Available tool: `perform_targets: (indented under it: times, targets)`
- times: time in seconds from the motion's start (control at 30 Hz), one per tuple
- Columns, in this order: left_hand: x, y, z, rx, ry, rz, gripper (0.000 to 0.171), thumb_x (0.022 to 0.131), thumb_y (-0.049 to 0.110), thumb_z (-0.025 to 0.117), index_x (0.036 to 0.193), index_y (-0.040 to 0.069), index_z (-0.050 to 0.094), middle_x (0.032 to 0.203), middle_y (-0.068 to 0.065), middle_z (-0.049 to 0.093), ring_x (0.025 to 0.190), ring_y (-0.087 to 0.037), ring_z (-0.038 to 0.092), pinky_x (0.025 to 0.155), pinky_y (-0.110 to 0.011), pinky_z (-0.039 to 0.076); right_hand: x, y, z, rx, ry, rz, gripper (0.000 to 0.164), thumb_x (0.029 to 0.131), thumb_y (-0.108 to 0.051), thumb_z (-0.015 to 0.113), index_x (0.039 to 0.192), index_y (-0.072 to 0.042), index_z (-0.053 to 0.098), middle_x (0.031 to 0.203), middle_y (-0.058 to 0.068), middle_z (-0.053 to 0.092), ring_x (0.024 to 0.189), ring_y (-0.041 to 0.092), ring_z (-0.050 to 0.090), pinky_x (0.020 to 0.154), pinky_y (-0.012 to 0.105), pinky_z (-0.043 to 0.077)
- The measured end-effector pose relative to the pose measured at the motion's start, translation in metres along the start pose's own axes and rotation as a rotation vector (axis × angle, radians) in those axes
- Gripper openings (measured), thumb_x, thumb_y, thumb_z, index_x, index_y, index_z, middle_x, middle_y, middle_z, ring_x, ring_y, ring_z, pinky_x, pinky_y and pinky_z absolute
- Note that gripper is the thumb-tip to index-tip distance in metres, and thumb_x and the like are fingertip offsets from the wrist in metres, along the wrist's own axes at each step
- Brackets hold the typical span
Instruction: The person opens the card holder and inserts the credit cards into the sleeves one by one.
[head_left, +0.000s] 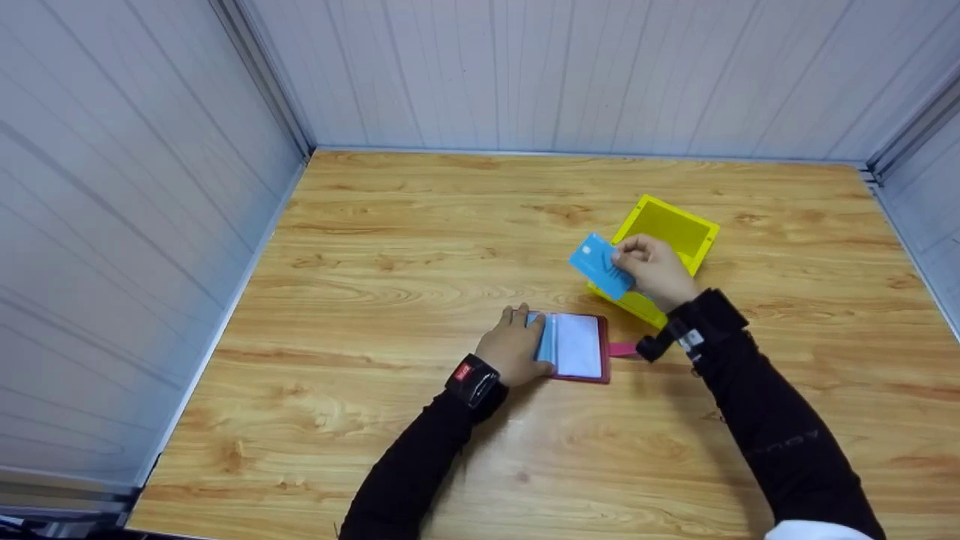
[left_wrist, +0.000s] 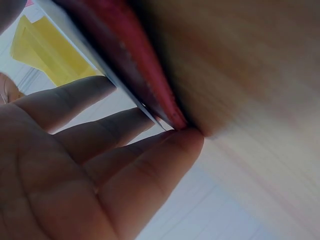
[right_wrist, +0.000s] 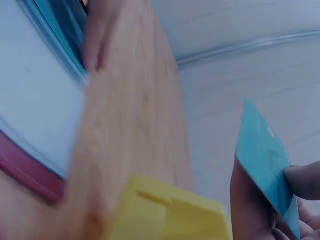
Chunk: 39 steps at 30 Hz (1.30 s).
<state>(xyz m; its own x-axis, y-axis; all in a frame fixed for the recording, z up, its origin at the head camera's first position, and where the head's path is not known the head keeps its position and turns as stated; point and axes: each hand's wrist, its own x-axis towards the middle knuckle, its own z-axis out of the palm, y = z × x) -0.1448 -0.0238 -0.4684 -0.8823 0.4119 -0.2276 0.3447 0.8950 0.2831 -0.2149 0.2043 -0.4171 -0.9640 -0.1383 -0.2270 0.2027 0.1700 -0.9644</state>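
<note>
A small red card holder [head_left: 604,352] lies spread open on the wooden table, its clear sleeves facing up. A blue card shows in its left sleeve, partly hidden by my left hand [head_left: 513,351]. That hand rests on the holder's left half with fingers extended; in the left wrist view the fingertips meet the edge of the red cover [left_wrist: 160,95]. Between thumb and fingers, my right hand [head_left: 654,271] pinches a light-blue card [head_left: 598,262] with a small chip square. The card is raised over the near-left side of a yellow box [head_left: 709,240].
From the holder's right side a pink strap [head_left: 622,349] sticks out toward the yellow box. The wooden table [head_left: 360,300] is bounded by a white panel wall [head_left: 480,75] at the back and further panels at left and right.
</note>
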Motion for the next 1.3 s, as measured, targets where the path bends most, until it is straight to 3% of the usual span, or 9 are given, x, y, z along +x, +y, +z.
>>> perform_targets:
  times: [0.13,0.43,0.73,0.9,1.1,1.2,1.3]
  targets:
    - [0.0,-0.001,0.001,0.004,0.013,0.005,0.086,0.076,0.054,0.065,0.143,0.011,0.033,0.147,-0.02,0.026,0.135,-0.039,0.025,0.094,-0.048,0.043,-0.006,0.02,0.011,0.034,-0.063,0.014,0.011,0.093,-0.013,0.051,0.099,-0.005,0.047,0.077,-0.001,0.054,0.067,0.009,0.053,0.06,0.022,0.049]
    - [0.001,-0.001,0.002,0.019,0.01,0.007,0.086,0.077,0.055,0.064,0.143,0.012,0.032,0.148,-0.02,0.026,0.135,-0.039,0.025,0.097,-0.047,0.041,-0.012,0.053,0.02,0.194,-0.102,0.087,0.006,0.095,-0.012,0.047,0.097,-0.006,0.045,0.081,0.0,0.051,0.072,0.01,0.054,0.062,0.024,0.049]
    - [0.002,-0.001,0.001,0.04,-0.005,-0.005,0.087,0.076,0.056,0.063,0.144,0.013,0.031,0.148,-0.019,0.026,0.135,-0.038,0.024,0.102,-0.047,0.036,-0.018,0.065,0.029,0.292,-0.057,0.125,0.005,0.092,-0.01,0.052,0.093,-0.006,0.049,0.077,-0.001,0.054,0.072,0.012,0.055,0.064,0.028,0.051]
    - [0.002,-0.001,0.0,0.03,0.0,-0.006,0.085,0.077,0.056,0.063,0.143,0.014,0.032,0.147,-0.018,0.028,0.135,-0.038,0.026,0.103,-0.046,0.035,-0.02,0.067,0.03,0.273,-0.022,0.16,0.01,0.09,-0.012,0.056,0.094,-0.005,0.051,0.077,-0.001,0.057,0.072,0.012,0.055,0.066,0.028,0.051]
    - [0.004,-0.004,-0.004,-0.116,0.014,0.0,0.072,0.083,0.052,0.057,0.14,0.011,0.038,0.145,-0.017,0.034,0.135,-0.034,0.026,0.11,-0.044,0.025,-0.022,0.069,0.031,0.28,-0.006,0.157,0.014,0.087,-0.012,0.062,0.093,-0.004,0.053,0.076,-0.002,0.059,0.069,0.011,0.056,0.064,0.028,0.052]
    - [0.005,-0.006,-0.007,-0.247,0.085,0.012,0.066,0.086,0.047,0.056,0.136,0.006,0.043,0.14,-0.016,0.042,0.134,-0.029,0.031,0.112,-0.04,0.021,-0.023,0.067,0.033,0.32,-0.007,0.153,0.014,0.085,-0.011,0.064,0.092,-0.004,0.054,0.076,-0.001,0.059,0.069,0.011,0.057,0.064,0.029,0.053]
    - [0.006,-0.004,-0.012,-0.435,0.181,0.014,0.059,0.087,0.041,0.058,0.132,0.003,0.048,0.132,-0.013,0.051,0.127,-0.024,0.042,0.108,-0.036,0.03,-0.025,0.064,0.034,0.357,-0.013,0.15,0.011,0.086,-0.01,0.062,0.091,-0.006,0.054,0.077,-0.001,0.059,0.071,0.011,0.057,0.066,0.029,0.053]
